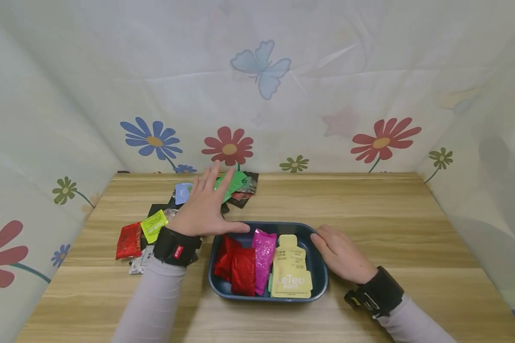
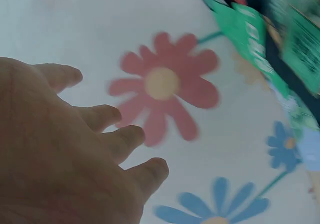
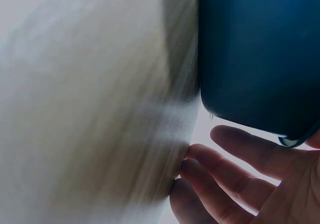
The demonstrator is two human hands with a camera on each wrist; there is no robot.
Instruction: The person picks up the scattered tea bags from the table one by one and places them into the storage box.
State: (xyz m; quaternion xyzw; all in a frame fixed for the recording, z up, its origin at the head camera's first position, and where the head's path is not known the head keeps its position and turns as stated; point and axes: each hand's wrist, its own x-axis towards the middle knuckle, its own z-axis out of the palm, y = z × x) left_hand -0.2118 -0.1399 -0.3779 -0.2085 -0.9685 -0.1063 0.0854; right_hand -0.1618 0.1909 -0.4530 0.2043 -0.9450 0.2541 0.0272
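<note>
A dark blue tray (image 1: 319, 286) sits on the table, holding red packets (image 1: 243, 271), a shiny pink packet (image 1: 264, 252) and a pale yellow pouch (image 1: 291, 274). My left hand (image 1: 206, 209) hovers over the tray's back left corner, fingers spread, with nothing in them. Past its fingertips lies a green packet (image 1: 235, 185); in the left wrist view, green packets (image 2: 247, 37) show well off to the side. My right hand (image 1: 342, 252) rests at the tray's right side, thumb at the rim. Its loosely extended fingers (image 3: 245, 146) lie outside the tray wall in the right wrist view.
Left of the tray are a red packet (image 1: 128, 240), a yellow sachet (image 1: 153, 226), a silver-white packet (image 1: 141, 260) and a light blue packet (image 1: 182, 193). Black packets lie among them. A flower-patterned cloth (image 1: 309, 95) rises behind the wooden table (image 1: 390, 214) and along both sides.
</note>
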